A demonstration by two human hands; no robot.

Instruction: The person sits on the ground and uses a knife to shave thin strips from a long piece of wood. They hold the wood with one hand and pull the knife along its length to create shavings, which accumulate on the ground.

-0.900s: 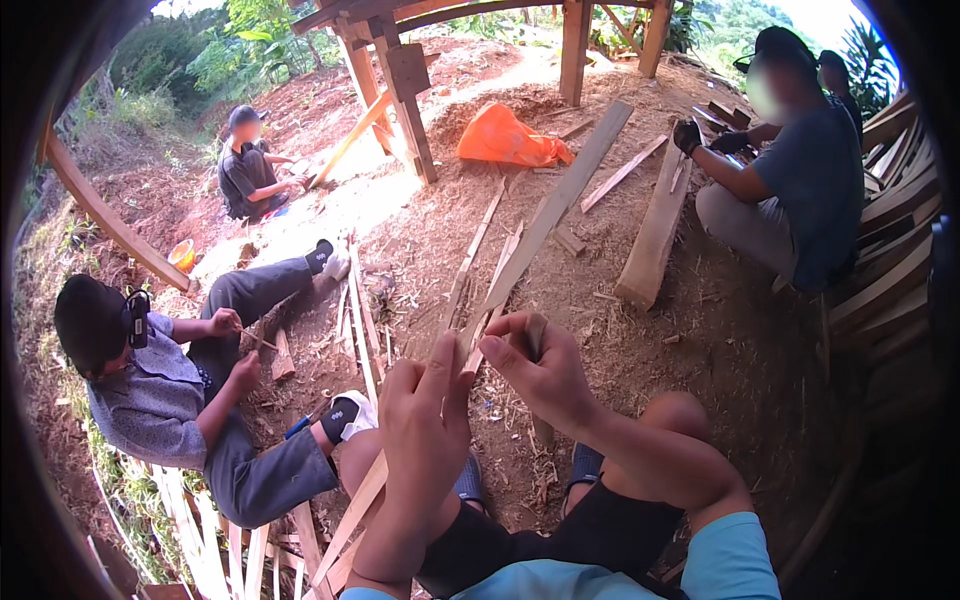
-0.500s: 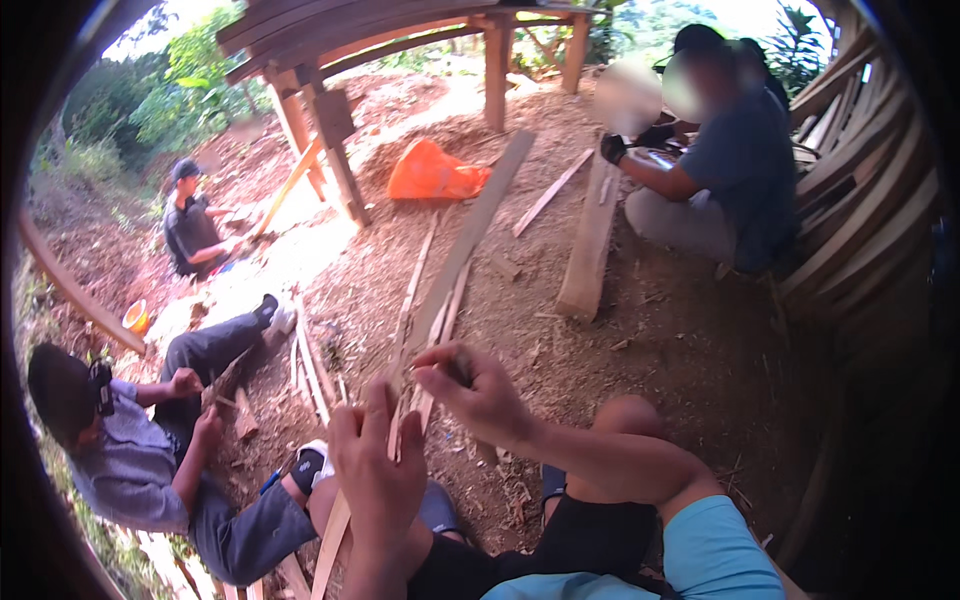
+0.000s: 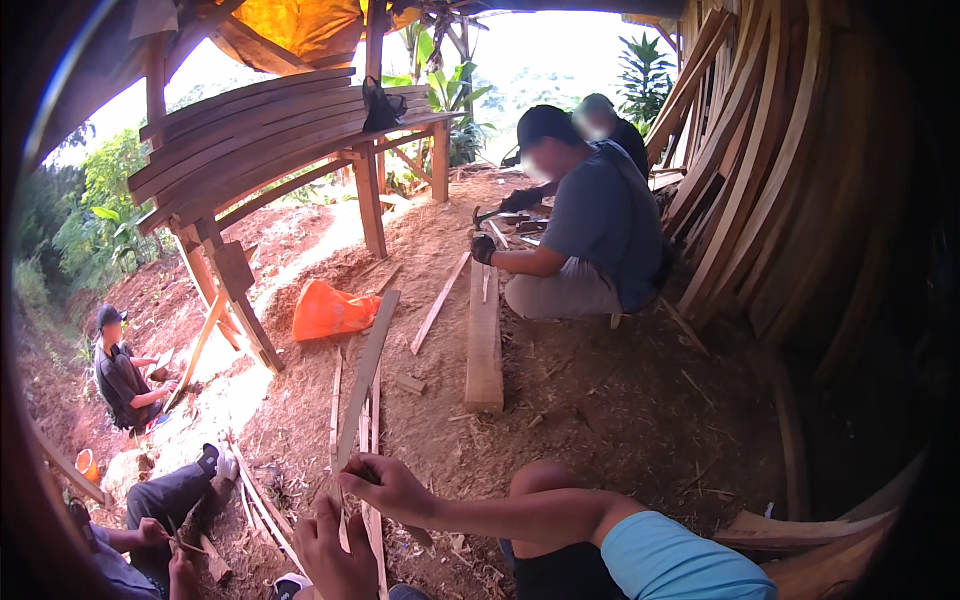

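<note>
A long, flat wooden strip [image 3: 368, 370] slants up and away from my hands over the dirt. My left hand [image 3: 338, 555] is at its near end, fingers bent around it and thumb apart; the lower part of the grip is cut off by the frame edge. Just above and to the right, my right hand [image 3: 388, 492] is closed, thumb side toward the strip. What it grips is mostly hidden in the fist; a narrow brownish piece shows below the wrist. Several thinner strips [image 3: 372, 510] lie on the ground beside my hands.
A person [image 3: 590, 230] in dark gloves holds a hammer [image 3: 487, 216] over a thick plank [image 3: 484, 350]. Another person [image 3: 150, 530] sits at lower left, a third [image 3: 125, 370] farther off. An orange bag [image 3: 330, 310], a wooden rack [image 3: 290, 140] and leaning boards [image 3: 750, 170] stand around.
The view has tilted up and turned right, so the scene sits lower and farther left. My hands stay close together at the strip. The gloved person's hammer now shows.
</note>
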